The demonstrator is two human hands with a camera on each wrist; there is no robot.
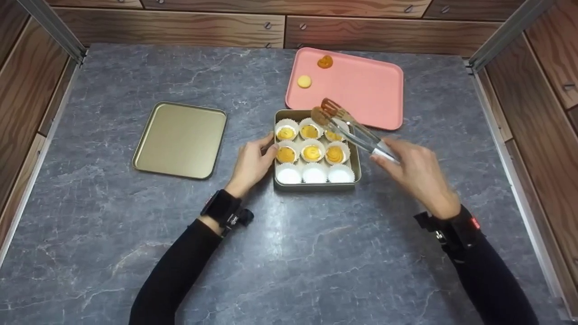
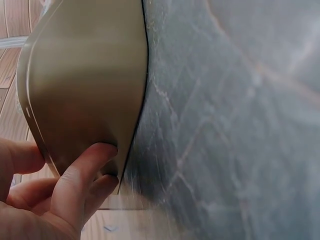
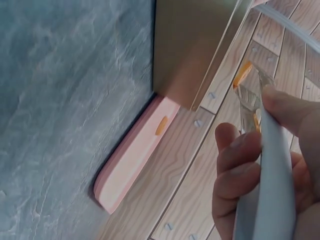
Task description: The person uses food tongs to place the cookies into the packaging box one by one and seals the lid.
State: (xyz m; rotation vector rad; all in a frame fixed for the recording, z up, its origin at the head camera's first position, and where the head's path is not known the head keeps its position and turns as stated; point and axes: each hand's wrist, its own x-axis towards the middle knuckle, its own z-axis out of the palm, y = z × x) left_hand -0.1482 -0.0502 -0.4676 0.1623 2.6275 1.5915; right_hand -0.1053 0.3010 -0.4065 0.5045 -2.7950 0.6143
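Three bare paper liners (image 1: 314, 173) lie left of your right hand (image 1: 417, 174), its fingers curled round tongs (image 1: 366, 145) slanting forward-left. Your left hand (image 1: 251, 165) pinches the tin (image 1: 314, 186).

The grey bench (image 1: 289, 280), pale-veined like marble, carries a soft glare (image 1: 274, 225). Wood-grain panels (image 1: 171, 28) enclose three sides, with metal posts (image 1: 58, 29) at the far corners.
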